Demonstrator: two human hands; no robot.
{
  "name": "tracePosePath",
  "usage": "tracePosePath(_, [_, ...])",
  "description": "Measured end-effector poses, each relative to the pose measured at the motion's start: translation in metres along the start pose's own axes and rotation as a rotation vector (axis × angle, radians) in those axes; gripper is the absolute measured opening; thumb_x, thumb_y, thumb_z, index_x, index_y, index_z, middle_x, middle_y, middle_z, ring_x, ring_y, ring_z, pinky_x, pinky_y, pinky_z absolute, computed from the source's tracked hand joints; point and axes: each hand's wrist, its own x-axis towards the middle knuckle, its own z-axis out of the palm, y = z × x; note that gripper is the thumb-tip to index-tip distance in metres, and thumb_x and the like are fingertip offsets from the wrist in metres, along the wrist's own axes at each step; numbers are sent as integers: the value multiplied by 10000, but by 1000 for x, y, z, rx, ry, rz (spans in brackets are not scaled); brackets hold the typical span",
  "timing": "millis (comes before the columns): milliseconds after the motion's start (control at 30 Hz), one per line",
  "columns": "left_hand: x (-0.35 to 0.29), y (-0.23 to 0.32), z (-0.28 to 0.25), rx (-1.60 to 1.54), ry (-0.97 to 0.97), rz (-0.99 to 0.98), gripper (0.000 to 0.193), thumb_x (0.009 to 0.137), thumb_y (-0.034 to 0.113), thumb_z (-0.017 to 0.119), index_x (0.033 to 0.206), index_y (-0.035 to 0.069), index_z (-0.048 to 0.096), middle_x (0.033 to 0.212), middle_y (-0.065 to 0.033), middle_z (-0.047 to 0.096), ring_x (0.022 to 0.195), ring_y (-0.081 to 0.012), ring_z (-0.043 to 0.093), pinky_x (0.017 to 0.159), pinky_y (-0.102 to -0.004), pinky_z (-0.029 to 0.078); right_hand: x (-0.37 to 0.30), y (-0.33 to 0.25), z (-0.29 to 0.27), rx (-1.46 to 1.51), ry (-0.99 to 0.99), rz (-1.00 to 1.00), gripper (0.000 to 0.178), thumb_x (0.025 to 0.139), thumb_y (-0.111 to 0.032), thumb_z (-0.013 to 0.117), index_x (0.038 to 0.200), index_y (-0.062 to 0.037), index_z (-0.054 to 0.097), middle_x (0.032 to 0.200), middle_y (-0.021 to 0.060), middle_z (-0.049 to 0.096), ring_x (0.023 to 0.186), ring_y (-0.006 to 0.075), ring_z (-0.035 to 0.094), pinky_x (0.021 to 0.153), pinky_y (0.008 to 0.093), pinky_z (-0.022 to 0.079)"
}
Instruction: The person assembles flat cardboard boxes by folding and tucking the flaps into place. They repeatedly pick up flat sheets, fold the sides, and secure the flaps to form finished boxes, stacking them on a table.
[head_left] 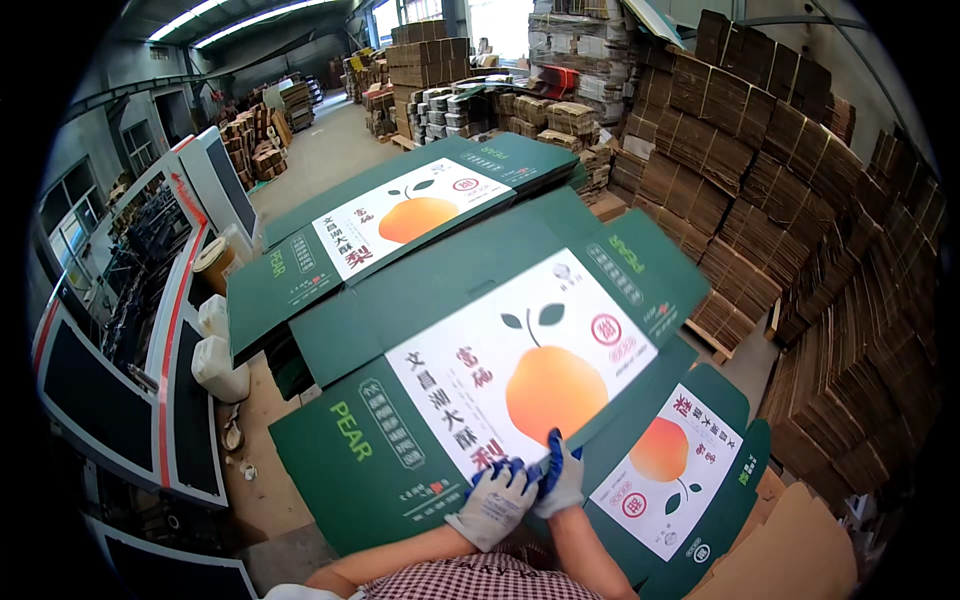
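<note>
A machine (190, 420) stands at left, a white jug (220, 372) beside it; tied brown cardboard (715, 110) is piled high at right. More green cartons (405, 215) lie behind the front green carton (500, 365), which is flat before the person. The gloved left hand (498, 505) and right hand (561, 475) touch its near edge, fingers partly bent; I cannot tell whether they grip it, their undersides being hidden.
</note>
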Motion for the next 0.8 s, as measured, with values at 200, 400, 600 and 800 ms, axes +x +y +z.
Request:
tracePosePath(200, [-1,5,43,-167,-344,93,697,751,522,512,1301,133,334,1291,-135,375,1202,-327,324,979,-504,233,-5,61,-49,409,260,481,284,778,-192,637,976,-27,517,855,63,544,691,158,489,609,302,413])
tracePosePath(400, [25,7,84,-60,-532,58,790,788,583,417,1386,142,147,1410,-131,219,1293,-344,192,1000,-551,179,38,118,-69,-23,211,505,433,759,-232,609,1118,-9,515,986,165,578,872,296,556,805,343,429])
tracePosePath(600, [49,8,127,16,-425,14,787,812,525,418,1389,108,82,1428,-144,160,1297,-363,166,972,-557,241,-30,60,-82,47,278,571,430,779,-254,607,1152,-57,520,972,101,610,847,189,580,783,310,447])
tracePosePath(800, [42,-2,138,-33,-544,-51,727,755,421,574,1336,96,283,1388,-139,247,1254,-364,248,975,-522,259,-169,28,-164,195,867,395,391,770,-281,620,1072,-44,544,886,87,629,759,204,591,709,327,460])
